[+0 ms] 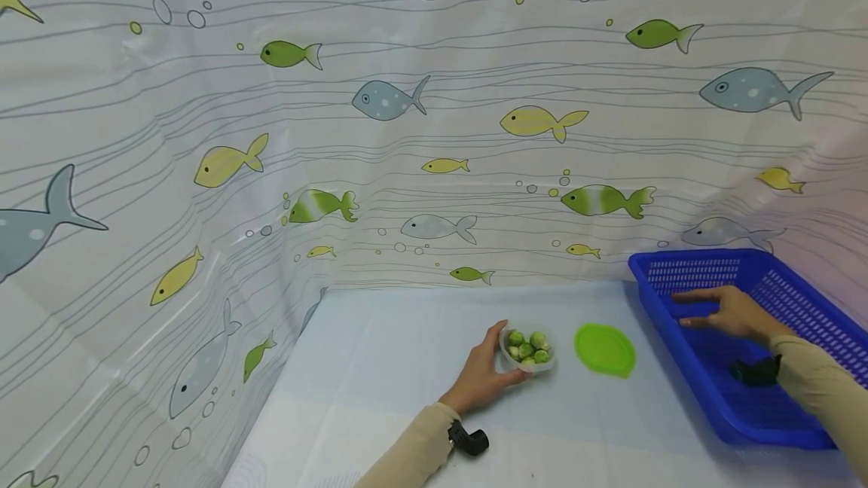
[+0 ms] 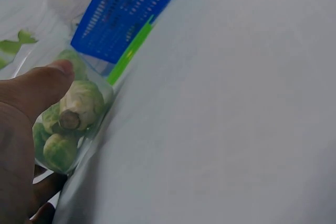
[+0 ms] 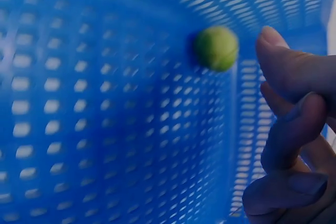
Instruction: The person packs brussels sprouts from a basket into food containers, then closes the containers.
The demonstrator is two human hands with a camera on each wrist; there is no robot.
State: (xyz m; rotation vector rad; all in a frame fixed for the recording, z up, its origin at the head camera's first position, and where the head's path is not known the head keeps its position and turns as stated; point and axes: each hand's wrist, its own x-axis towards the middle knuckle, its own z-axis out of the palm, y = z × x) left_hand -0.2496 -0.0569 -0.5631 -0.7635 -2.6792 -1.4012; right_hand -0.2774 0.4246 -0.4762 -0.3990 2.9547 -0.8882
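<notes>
My left hand [image 1: 483,373] grips a small clear plastic container [image 1: 542,369] from its left side, thumb in front and fingers behind. Several Brussels sprouts [image 1: 526,349] fill it, green with pale stem ends. In the left wrist view the thumb lies over the container's side, close to the sprouts [image 2: 83,103]. Over the blue basket [image 1: 678,367], my right hand [image 1: 735,312] has thumb and index finger apart, with nothing between them. The right wrist view shows a single Brussels sprout [image 3: 217,48] inside the basket, just beyond the fingertips and not touching them.
A bright green lid [image 1: 605,350] lies flat on the white table [image 1: 380,352] between the container and the basket. The basket has perforated walls and stands at the table's right. A fish-patterned sheet [image 1: 434,141] hangs behind and along the left side.
</notes>
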